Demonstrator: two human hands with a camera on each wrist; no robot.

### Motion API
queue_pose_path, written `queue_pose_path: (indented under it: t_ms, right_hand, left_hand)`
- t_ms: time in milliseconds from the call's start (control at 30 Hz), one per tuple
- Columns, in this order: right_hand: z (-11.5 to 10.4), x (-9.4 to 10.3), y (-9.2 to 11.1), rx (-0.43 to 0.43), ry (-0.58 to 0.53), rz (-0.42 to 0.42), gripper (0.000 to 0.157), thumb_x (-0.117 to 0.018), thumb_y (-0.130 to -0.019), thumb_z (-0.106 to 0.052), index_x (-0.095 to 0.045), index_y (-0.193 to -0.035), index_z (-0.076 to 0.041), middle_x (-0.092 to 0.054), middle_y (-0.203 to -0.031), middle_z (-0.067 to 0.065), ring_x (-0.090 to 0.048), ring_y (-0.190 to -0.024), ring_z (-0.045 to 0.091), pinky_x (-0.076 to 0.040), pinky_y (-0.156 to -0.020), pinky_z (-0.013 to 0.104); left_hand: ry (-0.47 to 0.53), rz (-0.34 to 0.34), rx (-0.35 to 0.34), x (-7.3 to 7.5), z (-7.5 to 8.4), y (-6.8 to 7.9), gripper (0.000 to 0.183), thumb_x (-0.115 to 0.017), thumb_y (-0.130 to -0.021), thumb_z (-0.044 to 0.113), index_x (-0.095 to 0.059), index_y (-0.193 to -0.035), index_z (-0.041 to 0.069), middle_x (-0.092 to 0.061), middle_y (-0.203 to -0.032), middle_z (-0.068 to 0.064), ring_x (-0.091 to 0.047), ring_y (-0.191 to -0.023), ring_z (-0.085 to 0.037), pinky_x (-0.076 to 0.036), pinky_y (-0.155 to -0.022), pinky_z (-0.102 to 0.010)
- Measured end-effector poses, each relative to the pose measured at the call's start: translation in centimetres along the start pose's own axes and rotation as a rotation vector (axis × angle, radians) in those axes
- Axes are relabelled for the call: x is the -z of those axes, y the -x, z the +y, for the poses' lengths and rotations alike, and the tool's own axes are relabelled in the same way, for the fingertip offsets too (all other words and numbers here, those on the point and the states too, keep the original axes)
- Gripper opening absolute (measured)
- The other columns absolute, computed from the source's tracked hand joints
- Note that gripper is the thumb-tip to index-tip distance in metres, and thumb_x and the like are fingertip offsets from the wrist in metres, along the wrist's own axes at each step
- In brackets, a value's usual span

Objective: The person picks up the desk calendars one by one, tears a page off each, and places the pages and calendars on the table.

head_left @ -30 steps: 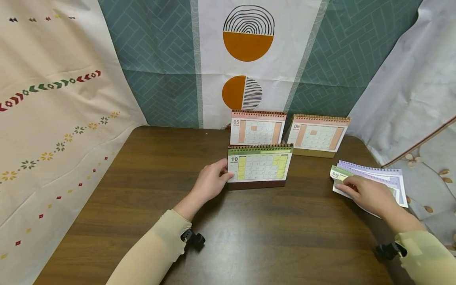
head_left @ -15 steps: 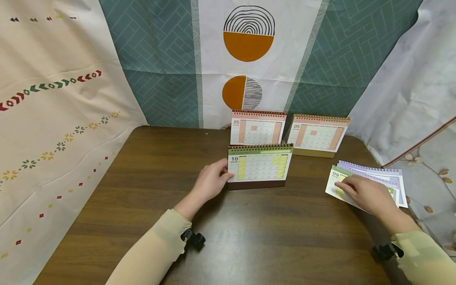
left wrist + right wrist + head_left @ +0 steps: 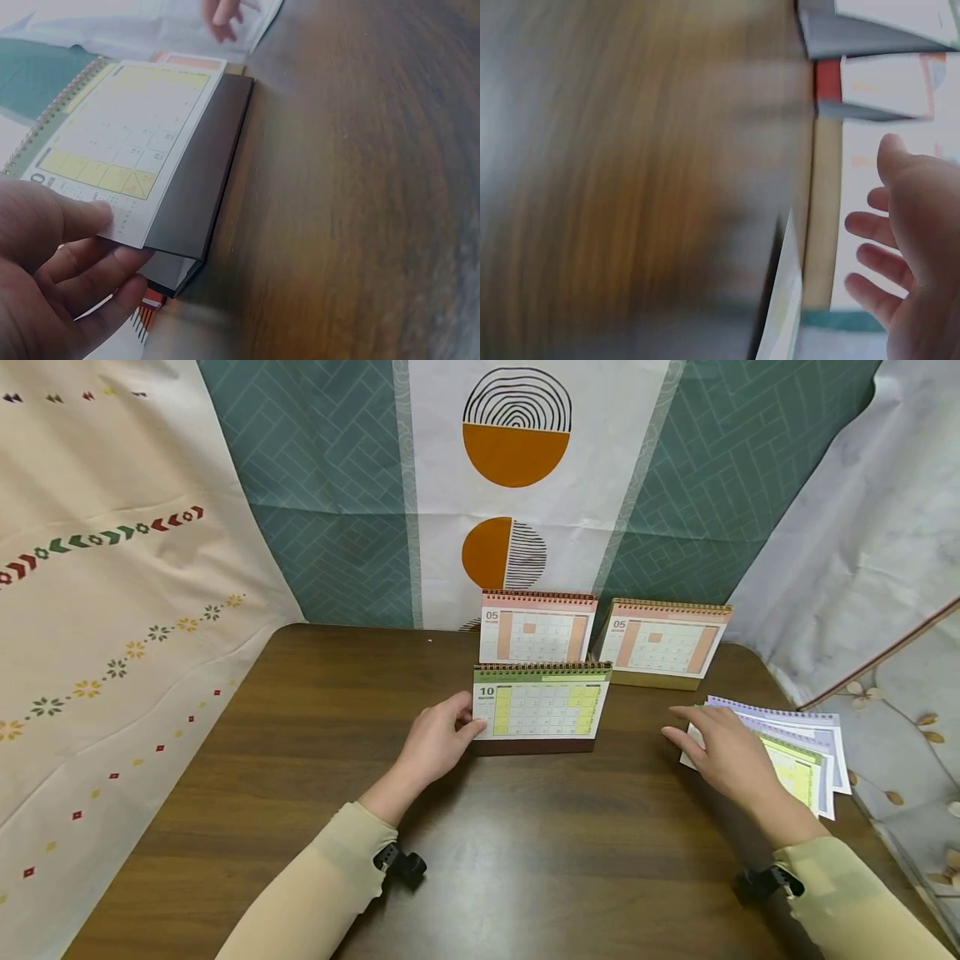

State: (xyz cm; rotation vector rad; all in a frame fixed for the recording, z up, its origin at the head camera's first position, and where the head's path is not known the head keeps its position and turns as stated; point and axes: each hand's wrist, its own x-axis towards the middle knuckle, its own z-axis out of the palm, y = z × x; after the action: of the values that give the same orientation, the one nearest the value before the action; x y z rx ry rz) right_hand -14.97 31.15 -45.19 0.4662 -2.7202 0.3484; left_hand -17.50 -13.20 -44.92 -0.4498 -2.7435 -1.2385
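Observation:
A desk calendar [image 3: 542,706] with a green header, yellow columns and the number 10 stands on a dark brown base. My left hand [image 3: 435,739] pinches its left edge; in the left wrist view the thumb [image 3: 86,217] lies on the front of the page and the fingers are behind. At the right, loose calendar sheets lie fanned, a green-and-yellow sheet [image 3: 795,772] over purple-headed sheets [image 3: 828,727]. Over the left end of these sheets is my right hand [image 3: 723,752], its fingers spread and holding nothing. It hides part of the top sheet.
Behind stand two pink-headed desk calendars marked 05, one at the left [image 3: 536,631], partly covered by the green one, and another at the right [image 3: 663,643] on a tan base. Patterned cloths [image 3: 330,527] hang around the wooden table [image 3: 337,693].
My right hand has let go of the green-headed sheet, which now lies on the pile, and has moved left and up with its fingers apart. My left hand still grips the calendar.

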Motion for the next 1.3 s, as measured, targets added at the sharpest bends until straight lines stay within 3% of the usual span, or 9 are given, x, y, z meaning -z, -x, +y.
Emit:
queue_pose_path:
  t_ms: [100, 200, 333, 467, 600, 800, 900, 1100, 1300]
  right_hand:
    - [-2.1, -0.6, -0.9, 0.007, -0.076, -0.019, 0.05, -0.076, -0.107, -0.031, -0.067, -0.147, -0.002, -0.069, -0.137, 0.027, -0.056, -0.136, 0.051, -0.041, -0.111, 0.069]
    - [-4.3, -1.1, -1.6, -0.027, -0.176, -0.099, 0.062, -0.071, -0.111, -0.036, -0.055, -0.158, 0.0, -0.058, -0.152, 0.032, -0.046, -0.146, 0.054, -0.036, -0.114, 0.072]
    - [-7.2, -1.7, -2.0, -0.114, -0.297, -0.225, 0.075, -0.064, -0.113, -0.044, -0.038, -0.17, -0.002, -0.044, -0.167, 0.031, -0.034, -0.155, 0.055, -0.031, -0.119, 0.074]
    - [-9.5, -2.0, -2.0, -0.176, -0.384, -0.28, 0.081, -0.062, -0.114, -0.046, -0.027, -0.175, -0.005, -0.036, -0.173, 0.027, -0.03, -0.159, 0.053, -0.03, -0.121, 0.073]
    - [-10.8, -2.4, -1.9, -0.193, -0.449, -0.266, 0.082, -0.062, -0.114, -0.044, -0.022, -0.177, -0.009, -0.037, -0.174, 0.025, -0.034, -0.159, 0.05, -0.032, -0.121, 0.07]
    - [-12.2, -2.8, -1.5, -0.219, -0.498, -0.238, 0.086, -0.067, -0.113, -0.035, -0.014, -0.178, -0.014, -0.054, -0.161, 0.025, -0.053, -0.146, 0.049, -0.042, -0.115, 0.069]
    - [-12.5, -3.0, -1.5, -0.205, -0.494, -0.233, 0.088, -0.068, -0.113, -0.03, -0.011, -0.179, -0.015, -0.056, -0.16, 0.026, -0.054, -0.146, 0.048, -0.043, -0.114, 0.069]
    - [-13.2, -3.3, -1.9, -0.157, -0.437, -0.2, 0.09, -0.07, -0.111, -0.025, -0.012, -0.178, -0.009, -0.051, -0.163, 0.029, -0.049, -0.15, 0.047, -0.041, -0.115, 0.069]
    - [-14.7, -4.1, -2.2, -0.14, -0.407, -0.201, 0.093, -0.073, -0.109, -0.024, -0.012, -0.176, -0.003, -0.043, -0.168, 0.029, -0.054, -0.146, 0.046, -0.05, -0.109, 0.065]
  left_hand:
    - [-0.004, 0.012, 0.004, 0.1, 0.0, 0.1, 0.013, -0.08, -0.104, 0.015, -0.072, -0.114, 0.011, -0.077, -0.097, -0.001, -0.067, -0.084, -0.02, -0.051, -0.077, -0.041]
    - [-0.029, 0.035, 0.006, 0.1, 0.0, 0.3, 0.015, -0.078, -0.106, 0.017, -0.071, -0.117, 0.011, -0.078, -0.101, -0.003, -0.071, -0.09, -0.022, -0.053, -0.081, -0.044]
    - [-0.074, 0.061, 0.009, 0.0, 0.0, 0.6, 0.025, -0.075, -0.108, 0.021, -0.068, -0.13, 0.011, -0.079, -0.114, -0.003, -0.073, -0.1, -0.022, -0.055, -0.088, -0.047]
    - [-0.089, 0.051, 0.025, 0.1, 0.5, 1.4, 0.04, -0.073, -0.109, 0.023, -0.063, -0.146, 0.009, -0.075, -0.128, -0.006, -0.072, -0.11, -0.023, -0.056, -0.093, -0.049]
    - [-0.086, 0.03, 0.044, 0.1, 1.1, 2.3, 0.054, -0.072, -0.11, 0.023, -0.055, -0.158, 0.006, -0.071, -0.139, -0.009, -0.072, -0.118, -0.025, -0.056, -0.099, -0.053]
    - [-0.011, 0.021, 0.041, 0.0, 1.5, 3.5, 0.062, -0.073, -0.109, 0.02, -0.047, -0.165, 0.006, -0.067, -0.152, -0.009, -0.073, -0.124, -0.024, -0.052, -0.107, -0.057]
    - [0.012, 0.015, 0.038, -0.2, 1.7, 3.9, 0.063, -0.072, -0.11, 0.02, -0.046, -0.166, 0.009, -0.069, -0.149, -0.01, -0.072, -0.127, -0.025, -0.051, -0.108, -0.058]
    - [-0.028, 0.026, 0.033, -0.3, 1.9, 4.3, 0.063, -0.071, -0.109, 0.017, -0.045, -0.166, 0.011, -0.074, -0.139, -0.013, -0.072, -0.127, -0.031, -0.053, -0.102, -0.06]
    - [-0.119, 0.051, 0.05, -0.3, 1.5, 4.6, 0.067, -0.072, -0.108, 0.018, -0.038, -0.166, 0.009, -0.073, -0.138, -0.016, -0.072, -0.123, -0.037, -0.057, -0.092, -0.059]
